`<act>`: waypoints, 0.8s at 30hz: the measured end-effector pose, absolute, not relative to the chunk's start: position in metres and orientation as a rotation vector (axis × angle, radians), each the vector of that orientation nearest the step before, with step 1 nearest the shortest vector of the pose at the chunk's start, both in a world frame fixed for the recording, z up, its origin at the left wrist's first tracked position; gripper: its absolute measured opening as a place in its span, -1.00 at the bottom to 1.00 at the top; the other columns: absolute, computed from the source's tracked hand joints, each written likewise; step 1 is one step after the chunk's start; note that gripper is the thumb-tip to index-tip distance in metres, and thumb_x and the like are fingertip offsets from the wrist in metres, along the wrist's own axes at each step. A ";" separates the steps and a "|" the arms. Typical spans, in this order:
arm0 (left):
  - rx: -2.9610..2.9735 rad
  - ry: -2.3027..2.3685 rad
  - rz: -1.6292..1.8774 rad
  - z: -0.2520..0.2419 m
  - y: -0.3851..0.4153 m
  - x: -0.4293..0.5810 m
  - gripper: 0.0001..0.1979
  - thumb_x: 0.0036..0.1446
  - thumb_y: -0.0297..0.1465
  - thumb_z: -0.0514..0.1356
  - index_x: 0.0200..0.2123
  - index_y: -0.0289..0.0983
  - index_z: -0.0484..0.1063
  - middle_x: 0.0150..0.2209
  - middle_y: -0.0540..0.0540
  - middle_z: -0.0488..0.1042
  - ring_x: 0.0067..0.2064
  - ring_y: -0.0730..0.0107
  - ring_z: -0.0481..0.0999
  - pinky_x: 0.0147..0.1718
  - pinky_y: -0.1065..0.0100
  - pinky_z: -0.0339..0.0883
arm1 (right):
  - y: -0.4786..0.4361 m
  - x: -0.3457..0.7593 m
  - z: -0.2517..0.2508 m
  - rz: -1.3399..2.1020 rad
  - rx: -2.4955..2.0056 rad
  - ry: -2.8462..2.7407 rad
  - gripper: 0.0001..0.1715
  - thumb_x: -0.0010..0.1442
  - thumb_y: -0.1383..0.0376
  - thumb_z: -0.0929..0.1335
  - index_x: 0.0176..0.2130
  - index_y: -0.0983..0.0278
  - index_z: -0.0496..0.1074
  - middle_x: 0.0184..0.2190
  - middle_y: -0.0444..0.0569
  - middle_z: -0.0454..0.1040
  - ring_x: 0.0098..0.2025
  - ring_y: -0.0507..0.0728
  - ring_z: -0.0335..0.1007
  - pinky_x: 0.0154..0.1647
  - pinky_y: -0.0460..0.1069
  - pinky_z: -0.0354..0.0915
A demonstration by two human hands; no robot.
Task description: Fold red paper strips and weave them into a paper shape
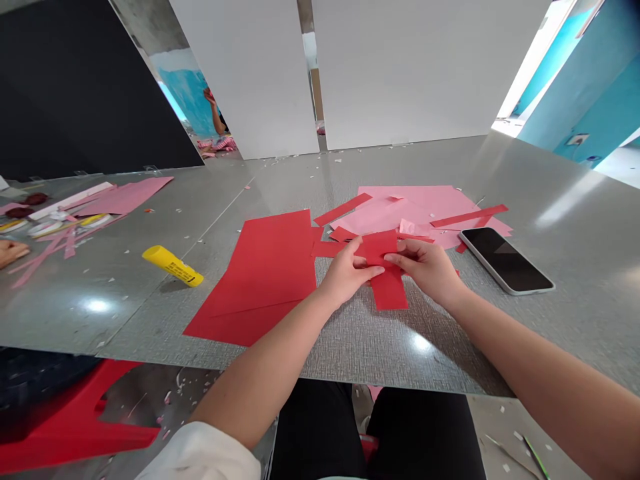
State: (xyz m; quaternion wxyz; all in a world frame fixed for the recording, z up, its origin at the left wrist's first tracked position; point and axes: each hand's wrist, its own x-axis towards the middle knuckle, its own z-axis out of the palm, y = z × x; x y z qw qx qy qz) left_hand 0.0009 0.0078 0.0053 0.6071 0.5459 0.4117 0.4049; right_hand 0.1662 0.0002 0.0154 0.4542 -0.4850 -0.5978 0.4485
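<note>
At the far left edge of the worktop, a co-worker's hand rested well apart from the work. Next came a yellow glue stick, lying on its side, and then large red paper sheets, which lay just left of the wearer's hands. A narrow red paper strip ran sideways between those sheets and the left hand. That hand had the left edge of a red paper piece in a narrow pinch, its thumb laid across the front and its forefinger at the upper left. The piece was thus directly between the two grips, a little above the near edge of the worktop, and neither hand was clearly nearer, since both touched it. Its long axis pointed away from the wearer, with a flap-like lower part reaching back toward the body and leaning slightly right; whether this was a fold or a second layer could not be told. The right hand closed on the upper right edge, thumb in front and fingers mostly hidden behind, the two thumb tips close together. Beyond lay pink paper sheets, and rightmost a smartphone.
</note>
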 end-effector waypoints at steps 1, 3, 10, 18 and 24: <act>1.274 0.946 0.946 0.004 0.008 0.001 -0.32 -0.09 -0.39 0.30 0.13 -0.17 0.16 -0.27 -0.17 0.52 -0.24 0.18 0.52 -0.30 0.17 0.38 | 0.000 0.167 0.016 1.109 -1.189 -1.473 -0.72 -0.01 0.11 0.38 -0.37 0.27 0.44 -0.38 -0.03 0.48 -0.39 0.06 0.38 -0.40 -0.01 0.35; 1.314 0.931 0.972 0.001 0.009 0.001 -0.41 -0.07 -0.38 0.29 0.07 -0.20 0.23 -0.25 -0.18 0.52 -0.24 0.18 0.52 -0.27 0.16 0.37 | 0.000 0.167 0.016 1.120 -1.185 -1.478 -0.70 0.00 0.10 0.37 -0.34 0.27 0.44 -0.34 -0.01 0.49 -0.38 0.06 0.37 -0.42 -0.02 0.34; 1.279 0.860 0.979 0.006 0.008 0.000 -0.59 0.05 -0.29 0.20 0.00 -0.21 0.32 -0.24 -0.17 0.52 -0.22 0.22 0.51 -0.25 0.21 0.37 | 0.002 0.168 0.014 1.141 -1.145 -1.423 -0.69 -0.01 0.08 0.38 -0.37 0.26 0.44 -0.35 -0.01 0.49 -0.40 0.05 0.37 -0.42 -0.03 0.33; 1.209 0.785 0.976 0.010 0.008 -0.002 -0.72 0.13 -0.30 0.10 -0.09 -0.20 0.40 -0.20 -0.13 0.50 -0.30 0.34 0.51 -0.36 0.35 0.35 | 0.001 0.167 0.016 1.205 -1.109 -1.340 -0.76 -0.05 0.14 0.42 -0.39 0.25 0.45 -0.36 -0.03 0.50 -0.37 0.06 0.38 -0.34 0.00 0.36; 1.184 0.783 0.980 0.012 0.007 -0.002 -0.73 0.12 -0.28 0.10 -0.13 -0.22 0.42 -0.26 -0.13 0.51 -0.29 0.31 0.51 -0.37 0.35 0.34 | 0.000 0.167 0.018 1.231 -1.094 -1.326 -0.78 -0.05 0.17 0.42 -0.38 0.25 0.45 -0.33 -0.02 0.51 -0.33 0.08 0.41 -0.30 0.02 0.37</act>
